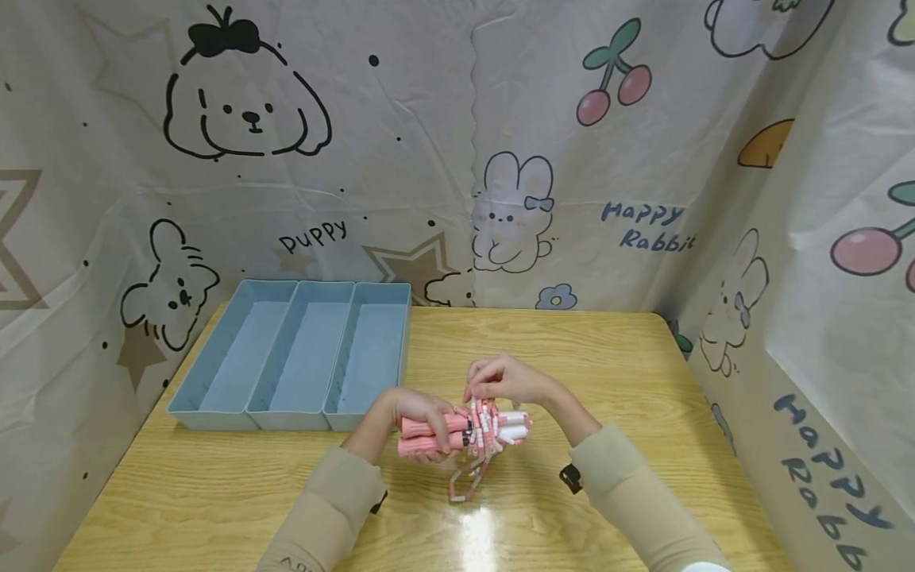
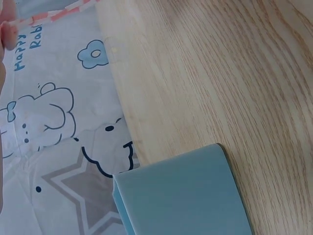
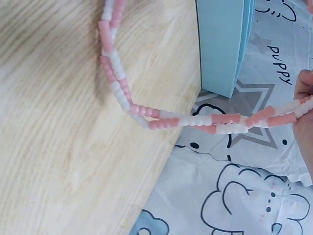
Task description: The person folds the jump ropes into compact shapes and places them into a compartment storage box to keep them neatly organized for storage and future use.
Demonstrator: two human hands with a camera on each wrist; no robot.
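A beaded jump rope (image 1: 486, 425) in pink and white is bunched over the table in the head view. My left hand (image 1: 427, 409) grips its two pink handles (image 1: 417, 446) side by side. Around the middle of the bundle lie several turns of the beaded cord, and a loose loop (image 1: 461, 486) hangs below. At the top of the bundle, my right hand (image 1: 509, 380) pinches the cord between thumb and fingers. Doubled beaded strands (image 3: 195, 120) cross the right wrist view to a hand at its edge. Only fingertips and a bit of cord (image 2: 54, 17) enter the left wrist view.
A light blue tray (image 1: 286, 423) with three long compartments stands at the table's back left, left of my hands. The wooden table (image 1: 572, 516) has printed cloth (image 1: 400, 103) hanging behind it and along its sides.
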